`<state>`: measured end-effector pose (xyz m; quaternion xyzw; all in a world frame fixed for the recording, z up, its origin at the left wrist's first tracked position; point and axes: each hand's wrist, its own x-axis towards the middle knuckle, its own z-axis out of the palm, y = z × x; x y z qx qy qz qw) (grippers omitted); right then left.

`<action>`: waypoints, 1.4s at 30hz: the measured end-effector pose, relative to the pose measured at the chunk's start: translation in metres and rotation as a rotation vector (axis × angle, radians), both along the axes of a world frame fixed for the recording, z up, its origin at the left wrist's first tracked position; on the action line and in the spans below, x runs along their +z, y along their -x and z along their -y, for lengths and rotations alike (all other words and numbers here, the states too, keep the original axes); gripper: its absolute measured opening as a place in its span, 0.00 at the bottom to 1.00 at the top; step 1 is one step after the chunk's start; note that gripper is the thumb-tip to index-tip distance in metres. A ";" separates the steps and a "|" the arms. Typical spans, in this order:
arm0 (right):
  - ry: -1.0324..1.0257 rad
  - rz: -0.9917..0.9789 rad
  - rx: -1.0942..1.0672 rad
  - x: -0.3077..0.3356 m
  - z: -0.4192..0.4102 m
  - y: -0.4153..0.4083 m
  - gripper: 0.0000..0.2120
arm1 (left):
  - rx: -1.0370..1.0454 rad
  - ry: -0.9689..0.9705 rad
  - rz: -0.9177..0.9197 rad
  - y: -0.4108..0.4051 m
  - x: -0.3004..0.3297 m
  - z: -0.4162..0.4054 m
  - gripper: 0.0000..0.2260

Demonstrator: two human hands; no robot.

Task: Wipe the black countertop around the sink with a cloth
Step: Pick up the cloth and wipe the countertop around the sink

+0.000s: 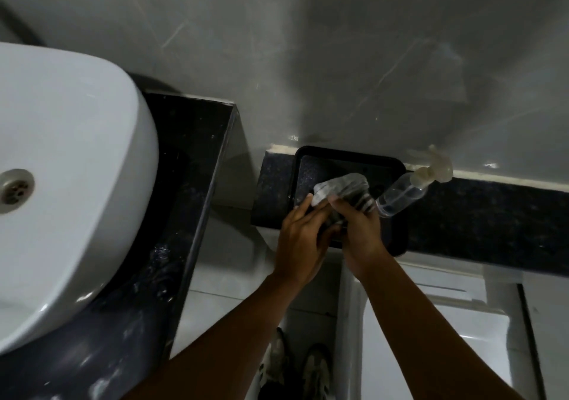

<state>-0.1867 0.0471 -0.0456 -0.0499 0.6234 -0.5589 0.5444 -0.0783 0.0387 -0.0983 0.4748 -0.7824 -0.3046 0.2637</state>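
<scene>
A grey striped cloth (345,188) is bunched up over a black tray (397,236) on a low black ledge. Both hands hold it: my left hand (300,239) grips its near left side, and my right hand (358,230) closes over its right side. The black countertop (184,168) runs around a white sink (67,165) at the left, with water drops and pale smears on its near part. My hands are well to the right of that countertop, apart from it.
A clear spray bottle (406,194) lies tilted on the tray's right edge, its nozzle toward the grey wall (338,60). The black ledge (492,218) continues right. White fixtures (446,322) and my shoes (295,365) are below, on a pale floor.
</scene>
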 end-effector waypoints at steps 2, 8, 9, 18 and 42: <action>-0.004 0.043 -0.075 0.002 0.000 -0.005 0.22 | 0.010 -0.023 -0.017 -0.002 0.009 -0.005 0.21; 0.062 0.087 -0.129 0.024 -0.003 -0.028 0.08 | -0.100 -0.007 0.170 -0.036 0.049 -0.015 0.28; 0.104 0.021 -0.100 0.032 -0.006 -0.036 0.10 | -0.104 0.053 0.226 -0.048 0.062 -0.020 0.29; 0.351 -1.468 0.838 0.085 -0.013 -0.180 0.32 | 0.310 0.506 0.382 -0.264 0.218 -0.041 0.24; 0.089 -1.595 0.915 0.049 -0.127 -0.298 0.32 | 0.093 0.233 0.765 -0.374 0.201 -0.030 0.34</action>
